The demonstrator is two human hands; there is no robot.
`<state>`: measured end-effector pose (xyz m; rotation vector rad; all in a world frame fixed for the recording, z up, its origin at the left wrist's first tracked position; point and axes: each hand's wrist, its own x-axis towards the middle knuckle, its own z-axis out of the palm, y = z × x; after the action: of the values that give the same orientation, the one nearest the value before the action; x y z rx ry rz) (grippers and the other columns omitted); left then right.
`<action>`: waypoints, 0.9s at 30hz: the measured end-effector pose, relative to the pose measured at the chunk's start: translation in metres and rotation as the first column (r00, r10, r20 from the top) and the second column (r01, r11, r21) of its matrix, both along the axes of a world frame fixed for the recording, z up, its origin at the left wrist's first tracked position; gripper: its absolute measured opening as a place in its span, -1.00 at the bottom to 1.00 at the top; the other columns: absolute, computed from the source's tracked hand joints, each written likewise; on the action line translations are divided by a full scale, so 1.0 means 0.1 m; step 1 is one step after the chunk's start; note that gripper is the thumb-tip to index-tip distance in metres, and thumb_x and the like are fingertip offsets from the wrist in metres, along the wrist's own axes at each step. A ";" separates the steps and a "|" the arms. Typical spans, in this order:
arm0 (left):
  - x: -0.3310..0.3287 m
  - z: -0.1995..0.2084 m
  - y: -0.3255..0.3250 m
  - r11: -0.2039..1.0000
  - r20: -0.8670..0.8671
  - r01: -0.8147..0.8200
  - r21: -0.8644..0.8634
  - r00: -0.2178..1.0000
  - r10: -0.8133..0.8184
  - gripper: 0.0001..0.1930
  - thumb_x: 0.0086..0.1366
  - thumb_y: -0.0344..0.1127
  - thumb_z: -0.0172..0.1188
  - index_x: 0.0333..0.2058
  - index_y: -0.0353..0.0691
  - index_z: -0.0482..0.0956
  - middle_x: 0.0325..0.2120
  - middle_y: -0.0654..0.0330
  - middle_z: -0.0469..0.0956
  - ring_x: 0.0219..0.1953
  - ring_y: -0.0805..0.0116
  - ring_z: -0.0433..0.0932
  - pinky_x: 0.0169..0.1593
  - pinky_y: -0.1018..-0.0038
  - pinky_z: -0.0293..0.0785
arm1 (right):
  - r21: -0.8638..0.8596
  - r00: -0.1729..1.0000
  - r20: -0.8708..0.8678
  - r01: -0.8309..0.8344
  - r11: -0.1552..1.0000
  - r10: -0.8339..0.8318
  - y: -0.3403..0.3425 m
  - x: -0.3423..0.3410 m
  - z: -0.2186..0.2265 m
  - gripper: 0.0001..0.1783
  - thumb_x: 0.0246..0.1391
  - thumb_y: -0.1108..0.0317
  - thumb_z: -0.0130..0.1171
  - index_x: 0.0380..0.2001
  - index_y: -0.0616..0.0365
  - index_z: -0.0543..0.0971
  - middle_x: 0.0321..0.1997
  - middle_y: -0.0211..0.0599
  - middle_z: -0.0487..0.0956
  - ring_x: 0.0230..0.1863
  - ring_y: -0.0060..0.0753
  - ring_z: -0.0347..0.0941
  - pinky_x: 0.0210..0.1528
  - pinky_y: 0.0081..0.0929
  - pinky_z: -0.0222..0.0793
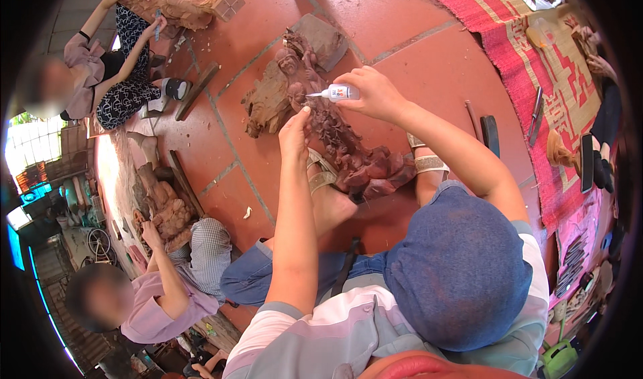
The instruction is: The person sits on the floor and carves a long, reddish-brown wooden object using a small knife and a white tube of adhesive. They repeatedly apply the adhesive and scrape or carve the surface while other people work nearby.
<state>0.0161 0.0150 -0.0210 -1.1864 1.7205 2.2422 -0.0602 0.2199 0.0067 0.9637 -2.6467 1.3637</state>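
Note:
A small white glue bottle [343, 93] with a thin clear nozzle lies nearly level in my right hand [372, 94], whose fingers close round it. Its tip points left, just above the thumb of my left hand [295, 136]. The left fingers are pressed together beside the carving; what they hold, if anything, is hidden. Below both hands a dark reddish wood carving [338, 134] with figures lies between my feet, its broad rocky base [378, 171] closest to me.
A rough wood block [266, 101] and a flat grey-brown block [320, 40] lie by the carving on red floor tiles. Co-workers at left handle wood carvings [167, 208]. At right, a patterned red mat [499, 64] holds tools, with a dark-headed mallet [490, 135] near it.

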 end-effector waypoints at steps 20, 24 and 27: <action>-0.02 0.05 0.05 1.000 0.010 -0.012 -0.020 1.000 0.012 -0.83 0.04 -0.22 0.25 -0.53 -0.14 0.48 -0.63 0.39 0.44 -0.67 0.69 0.31 -0.72 0.76 0.07 | 0.081 0.997 -0.069 -0.026 0.996 0.032 -0.09 -0.04 0.05 -0.65 -0.28 0.20 0.25 -0.36 0.11 0.53 -0.37 -0.26 0.47 -0.21 -0.21 0.35 -0.13 -0.36 0.31; -0.02 0.06 0.03 1.000 0.023 0.010 -0.025 1.000 -0.009 -0.82 0.03 -0.20 0.27 -0.50 -0.13 0.50 -0.62 0.40 0.44 -0.63 0.65 0.32 -0.64 0.70 0.14 | 0.073 0.997 -0.077 -0.026 0.997 0.032 -0.08 -0.05 0.06 -0.65 -0.29 0.20 0.26 -0.36 0.12 0.53 -0.37 -0.26 0.47 -0.21 -0.21 0.35 -0.12 -0.36 0.30; -0.01 0.06 0.02 0.999 0.034 0.039 -0.029 0.999 -0.038 -0.81 0.01 -0.17 0.28 -0.49 -0.11 0.52 -0.61 0.42 0.43 -0.60 0.61 0.32 -0.56 0.64 0.19 | 0.057 0.993 -0.114 -0.013 0.998 0.020 -0.08 -0.05 0.03 -0.66 -0.29 0.21 0.26 -0.36 0.10 0.52 -0.40 -0.28 0.46 -0.24 -0.22 0.34 -0.15 -0.36 0.30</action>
<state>0.0147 0.0167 -0.0147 -1.1792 1.7555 2.1701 -0.0654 0.2120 0.0098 1.0386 -2.6107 1.2036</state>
